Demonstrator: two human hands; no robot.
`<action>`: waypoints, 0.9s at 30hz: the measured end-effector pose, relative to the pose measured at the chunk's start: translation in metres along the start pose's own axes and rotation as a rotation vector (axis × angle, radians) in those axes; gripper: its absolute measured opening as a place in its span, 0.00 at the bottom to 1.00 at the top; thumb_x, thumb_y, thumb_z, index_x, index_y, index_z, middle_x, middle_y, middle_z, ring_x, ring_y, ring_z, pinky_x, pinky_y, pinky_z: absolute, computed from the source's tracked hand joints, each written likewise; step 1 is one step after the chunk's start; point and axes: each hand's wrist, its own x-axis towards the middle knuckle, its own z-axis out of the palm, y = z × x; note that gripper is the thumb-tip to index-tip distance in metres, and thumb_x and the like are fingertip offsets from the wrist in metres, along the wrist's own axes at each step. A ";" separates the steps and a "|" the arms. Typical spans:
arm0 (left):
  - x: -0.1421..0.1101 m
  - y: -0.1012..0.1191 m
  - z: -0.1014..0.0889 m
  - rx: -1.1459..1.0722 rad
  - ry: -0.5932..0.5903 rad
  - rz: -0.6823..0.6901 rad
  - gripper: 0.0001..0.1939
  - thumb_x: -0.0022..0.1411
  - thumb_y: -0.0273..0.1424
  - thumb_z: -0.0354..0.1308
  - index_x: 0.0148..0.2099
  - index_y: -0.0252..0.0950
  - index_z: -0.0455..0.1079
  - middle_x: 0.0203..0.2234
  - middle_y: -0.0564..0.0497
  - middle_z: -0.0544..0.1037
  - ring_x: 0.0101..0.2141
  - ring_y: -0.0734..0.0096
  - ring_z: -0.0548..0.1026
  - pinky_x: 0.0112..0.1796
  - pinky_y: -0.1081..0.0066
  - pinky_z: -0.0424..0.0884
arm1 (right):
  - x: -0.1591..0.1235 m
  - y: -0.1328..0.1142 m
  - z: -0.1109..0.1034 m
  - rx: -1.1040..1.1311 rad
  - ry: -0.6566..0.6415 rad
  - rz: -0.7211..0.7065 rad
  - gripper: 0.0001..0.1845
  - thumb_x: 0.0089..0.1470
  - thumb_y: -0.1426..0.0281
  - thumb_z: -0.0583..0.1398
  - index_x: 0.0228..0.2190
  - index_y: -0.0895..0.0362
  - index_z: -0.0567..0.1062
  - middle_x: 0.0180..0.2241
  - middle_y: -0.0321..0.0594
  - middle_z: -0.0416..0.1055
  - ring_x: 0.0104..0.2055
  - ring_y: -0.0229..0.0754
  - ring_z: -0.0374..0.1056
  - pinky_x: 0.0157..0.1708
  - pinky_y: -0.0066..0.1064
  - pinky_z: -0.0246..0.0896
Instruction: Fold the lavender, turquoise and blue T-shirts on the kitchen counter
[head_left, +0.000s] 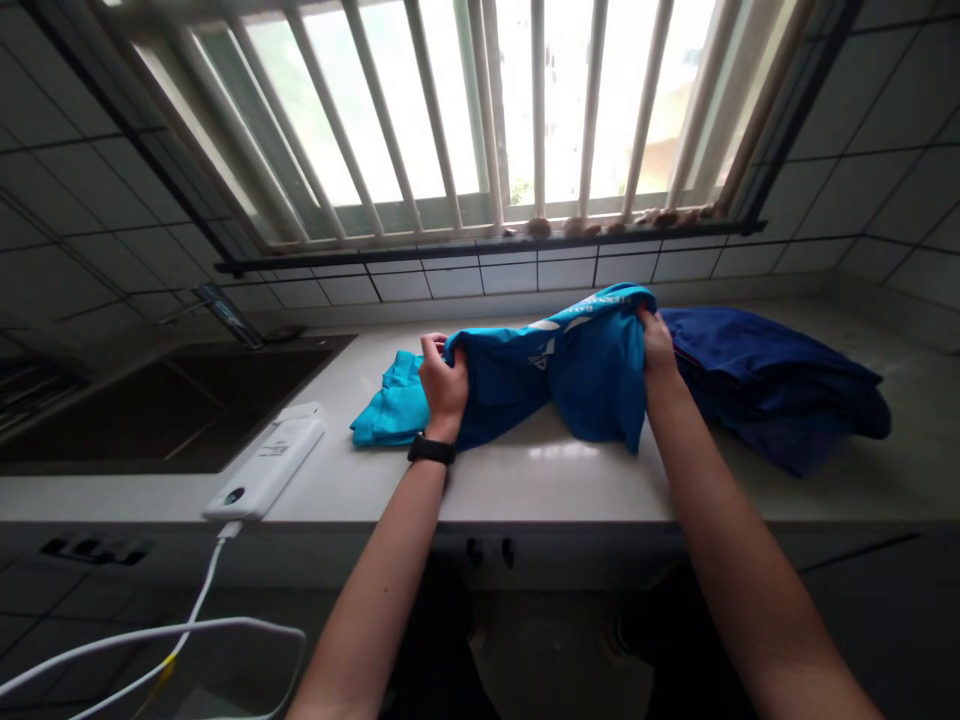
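Note:
A blue shirt (502, 385) with white printing hangs between my two hands above the white counter, its lower edges drooping toward the surface. My left hand (444, 380), with a black band on the wrist, is closed on the shirt's left end. At the other end, the fingers of my right hand (657, 345) grip the raised edge of the cloth. Bright turquoise cloth (394, 405) lies on the counter just left of my left hand; whether it belongs to the shirt I cannot tell. A dark navy garment (765, 375) lies rumpled to the right of my right hand.
A white power strip (270, 465) with a white cable (202, 590) lies on the counter's left part, beside the dark sink (150, 410) and its faucet (229, 315). Behind the counter (562, 490) are a tiled wall and a barred window (450, 110). Small roundish objects (538, 228) line the sill.

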 end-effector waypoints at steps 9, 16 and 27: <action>-0.005 -0.004 0.002 0.209 -0.278 0.073 0.40 0.55 0.30 0.70 0.68 0.39 0.61 0.69 0.38 0.59 0.69 0.48 0.61 0.66 0.57 0.63 | -0.016 0.020 0.003 -0.978 -0.146 -0.439 0.26 0.51 0.65 0.67 0.52 0.54 0.77 0.58 0.52 0.68 0.62 0.58 0.65 0.65 0.52 0.59; -0.010 -0.003 -0.002 0.437 -0.625 0.047 0.38 0.55 0.35 0.70 0.66 0.36 0.67 0.58 0.37 0.75 0.60 0.44 0.72 0.61 0.54 0.68 | -0.039 0.022 0.013 -1.277 -0.878 -0.330 0.26 0.48 0.67 0.72 0.50 0.52 0.81 0.54 0.47 0.75 0.58 0.55 0.71 0.59 0.42 0.65; -0.002 0.001 0.002 0.113 -0.090 0.063 0.18 0.62 0.25 0.58 0.54 0.38 0.69 0.49 0.42 0.76 0.53 0.56 0.75 0.58 0.57 0.71 | -0.035 -0.004 0.018 -1.048 -0.023 -0.641 0.19 0.58 0.78 0.51 0.42 0.55 0.78 0.45 0.48 0.74 0.50 0.51 0.70 0.55 0.42 0.65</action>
